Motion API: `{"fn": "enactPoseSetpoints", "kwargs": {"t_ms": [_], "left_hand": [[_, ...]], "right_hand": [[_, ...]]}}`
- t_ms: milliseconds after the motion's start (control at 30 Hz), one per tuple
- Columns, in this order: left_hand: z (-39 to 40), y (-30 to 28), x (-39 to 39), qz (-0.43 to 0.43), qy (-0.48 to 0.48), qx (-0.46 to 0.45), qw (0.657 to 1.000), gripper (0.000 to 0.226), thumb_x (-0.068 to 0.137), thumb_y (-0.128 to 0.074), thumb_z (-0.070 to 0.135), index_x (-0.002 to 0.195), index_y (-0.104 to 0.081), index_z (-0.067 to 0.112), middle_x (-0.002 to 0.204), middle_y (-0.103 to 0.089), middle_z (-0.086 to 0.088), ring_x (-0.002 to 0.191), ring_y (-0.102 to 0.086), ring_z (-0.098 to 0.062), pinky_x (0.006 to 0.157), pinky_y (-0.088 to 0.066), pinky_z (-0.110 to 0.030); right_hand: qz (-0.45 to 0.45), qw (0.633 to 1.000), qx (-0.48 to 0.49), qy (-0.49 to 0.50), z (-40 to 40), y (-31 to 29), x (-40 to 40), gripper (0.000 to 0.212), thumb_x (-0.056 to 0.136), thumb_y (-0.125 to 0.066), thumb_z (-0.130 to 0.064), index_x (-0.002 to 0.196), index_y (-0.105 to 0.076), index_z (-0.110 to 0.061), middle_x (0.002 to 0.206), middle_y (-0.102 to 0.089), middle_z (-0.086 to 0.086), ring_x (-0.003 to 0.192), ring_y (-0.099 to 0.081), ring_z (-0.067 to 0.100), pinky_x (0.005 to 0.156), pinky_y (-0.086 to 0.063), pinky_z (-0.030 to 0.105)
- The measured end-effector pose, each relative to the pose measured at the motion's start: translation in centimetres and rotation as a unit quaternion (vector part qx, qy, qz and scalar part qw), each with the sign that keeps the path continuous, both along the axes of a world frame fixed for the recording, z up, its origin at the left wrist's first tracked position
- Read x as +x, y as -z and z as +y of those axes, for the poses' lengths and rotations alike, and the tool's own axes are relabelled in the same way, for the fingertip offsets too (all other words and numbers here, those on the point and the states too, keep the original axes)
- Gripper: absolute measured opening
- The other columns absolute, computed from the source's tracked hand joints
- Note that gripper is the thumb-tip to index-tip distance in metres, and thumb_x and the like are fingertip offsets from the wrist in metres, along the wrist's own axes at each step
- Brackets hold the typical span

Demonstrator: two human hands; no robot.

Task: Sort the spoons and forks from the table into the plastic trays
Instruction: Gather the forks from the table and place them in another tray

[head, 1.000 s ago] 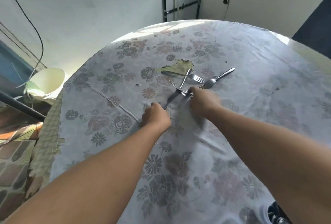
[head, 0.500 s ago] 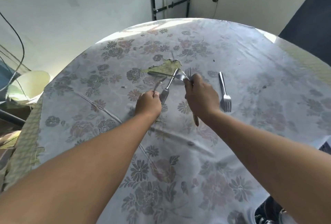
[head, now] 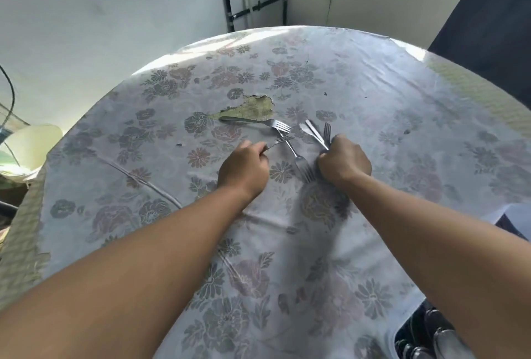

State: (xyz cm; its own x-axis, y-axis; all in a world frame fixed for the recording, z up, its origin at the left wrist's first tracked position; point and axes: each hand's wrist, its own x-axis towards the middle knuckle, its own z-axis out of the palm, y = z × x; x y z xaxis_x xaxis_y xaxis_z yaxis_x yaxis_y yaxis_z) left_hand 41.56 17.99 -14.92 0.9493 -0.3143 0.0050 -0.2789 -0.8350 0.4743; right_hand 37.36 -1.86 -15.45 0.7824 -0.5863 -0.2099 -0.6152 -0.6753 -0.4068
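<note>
Two forks lie loose mid-table: one fork [head: 255, 122] below the torn patch [head: 253, 107], another fork [head: 298, 159] between the hands. Left hand [head: 244, 167] pinches a fork's handle [head: 277, 142]; right hand [head: 343, 162] grips several utensils [head: 317, 134] in a fist above the floral tablecloth [head: 402, 129].

Four metal forks are seen near the middle of the table. One fork [head: 254, 122] lies flat, its handle pointing left over the torn patch of cloth and its tines to the right. A second fork [head: 297, 157] lies diagonally, tines toward the near edge, its handle crossed by the tines of a third fork [head: 280, 141], which is held at the handle. A fourth fork [head: 326, 134] is held tines away, together with two handle ends [head: 311, 131] of unclear cutlery
</note>
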Motion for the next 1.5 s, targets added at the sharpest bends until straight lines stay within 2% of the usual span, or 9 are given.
{"fn": "enactPoseSetpoints", "kwargs": {"t_ms": [133, 233, 400, 567, 733, 900, 1133, 1267, 1500], "left_hand": [[-1.3, -0.4, 0.5, -0.016, 0.097, 0.112, 0.989, 0.058, 0.101, -0.043, 0.008, 0.154, -0.042, 0.029, 0.162, -0.029, 0.008, 0.109, -0.062, -0.029, 0.072, -0.054, -0.038], [-2.7, -0.6, 0.0, 0.014, 0.145, 0.189, 0.971, 0.073, 0.094, -0.043, -0.002, 0.157, -0.035, 0.035, 0.169, -0.019, 0.011, 0.132, -0.053, -0.032, 0.092, -0.054, -0.043], [-2.5, 0.6, -0.7, -0.009, 0.152, 0.177, 0.972, 0.053, 0.094, -0.050, 0.002, 0.138, -0.052, 0.031, 0.137, -0.058, 0.003, 0.114, -0.063, -0.030, 0.087, -0.052, -0.041], [-2.3, 0.6, -0.1, -0.036, 0.123, 0.156, 0.979, 0.047, 0.099, -0.047, 0.005, 0.140, -0.050, 0.029, 0.123, -0.059, 0.000, 0.098, -0.064, -0.030, 0.070, -0.047, -0.036], [-2.8, 1.1, 0.9, 0.030, 0.128, 0.183, 0.974, 0.069, 0.105, -0.044, 0.020, 0.155, -0.015, 0.058, 0.115, -0.052, 0.002, 0.100, -0.060, -0.027, 0.079, -0.054, -0.040], [-3.8, 0.8, 0.9, 0.022, 0.127, 0.186, 0.974, 0.037, 0.106, -0.047, 0.029, 0.140, -0.048, 0.042, 0.117, -0.045, -0.003, 0.104, -0.060, -0.031, 0.078, -0.047, -0.036], [-1.4, 0.2, 1.5, -0.111, 0.143, 0.180, 0.967, 0.030, 0.108, -0.041, 0.039, 0.132, -0.055, 0.029, 0.124, -0.053, -0.003, 0.114, -0.046, -0.026, 0.096, -0.040, -0.040], [0.3, -0.1, 2.8, -0.136, 0.112, 0.172, 0.969, 0.030, 0.111, -0.024, 0.033, 0.124, -0.050, 0.027, 0.110, -0.060, 0.004, 0.103, -0.039, -0.024, 0.084, -0.027, -0.040], [-1.7, -1.0, 6.2, 0.032, 0.014, 0.056, 0.998, 0.032, 0.108, -0.036, 0.021, 0.138, -0.031, 0.012, 0.093, -0.061, -0.014, 0.068, -0.054, -0.025, 0.052, -0.034, -0.036]], "right_hand": [[-0.003, 1.000, 0.005, -0.028, 0.9, 0.3, -0.7, 0.015, 0.094, -0.054, -0.025, 0.100, -0.065, -0.016, 0.097, -0.066, 0.010, 0.084, -0.058, 0.032, 0.071, -0.043, 0.034], [-0.004, 0.999, 0.007, -0.035, 1.5, 0.5, -1.3, 0.019, 0.090, -0.057, -0.030, 0.095, -0.066, -0.015, 0.094, -0.067, 0.012, 0.083, -0.057, 0.034, 0.071, -0.043, 0.034], [-0.014, 0.999, -0.002, -0.048, 1.9, 0.1, -1.6, 0.023, 0.087, -0.058, -0.034, 0.085, -0.064, -0.012, 0.084, -0.065, 0.012, 0.078, -0.059, 0.036, 0.066, -0.042, 0.034], [-0.047, 0.993, 0.097, -0.041, 2.2, 0.2, -1.9, 0.028, 0.086, -0.064, -0.038, 0.071, -0.065, -0.015, 0.069, -0.062, 0.004, 0.072, -0.059, 0.030, 0.061, -0.039, 0.032], [-0.087, 0.983, 0.163, -0.002, 2.4, 0.3, -2.1, 0.025, 0.086, -0.064, -0.039, 0.071, -0.069, -0.019, 0.065, -0.066, 0.001, 0.070, -0.063, 0.024, 0.060, -0.042, 0.032], [-0.105, 0.976, 0.182, 0.050, 2.2, 0.6, -1.9, 0.029, 0.084, -0.065, -0.042, 0.070, -0.067, -0.016, 0.070, -0.069, 0.004, 0.075, -0.065, 0.026, 0.064, -0.043, 0.033], [-0.120, 0.958, 0.246, 0.082, 2.2, 1.2, -0.9, 0.029, 0.092, -0.059, -0.026, 0.071, -0.069, -0.009, 0.067, -0.068, 0.006, 0.069, -0.063, 0.027, 0.061, -0.045, 0.032], [-0.147, 0.931, 0.311, 0.125, 2.3, 1.5, -0.2, 0.027, 0.091, -0.065, -0.027, 0.081, -0.074, -0.003, 0.072, -0.073, 0.009, 0.064, -0.062, 0.025, 0.065, -0.048, 0.036], [-0.134, 0.920, 0.353, 0.105, 3.3, 2.7, 0.1, 0.029, 0.095, -0.069, -0.038, 0.082, -0.075, -0.013, 0.069, -0.072, 0.006, 0.061, -0.063, 0.023, 0.063, -0.050, 0.037]]}}
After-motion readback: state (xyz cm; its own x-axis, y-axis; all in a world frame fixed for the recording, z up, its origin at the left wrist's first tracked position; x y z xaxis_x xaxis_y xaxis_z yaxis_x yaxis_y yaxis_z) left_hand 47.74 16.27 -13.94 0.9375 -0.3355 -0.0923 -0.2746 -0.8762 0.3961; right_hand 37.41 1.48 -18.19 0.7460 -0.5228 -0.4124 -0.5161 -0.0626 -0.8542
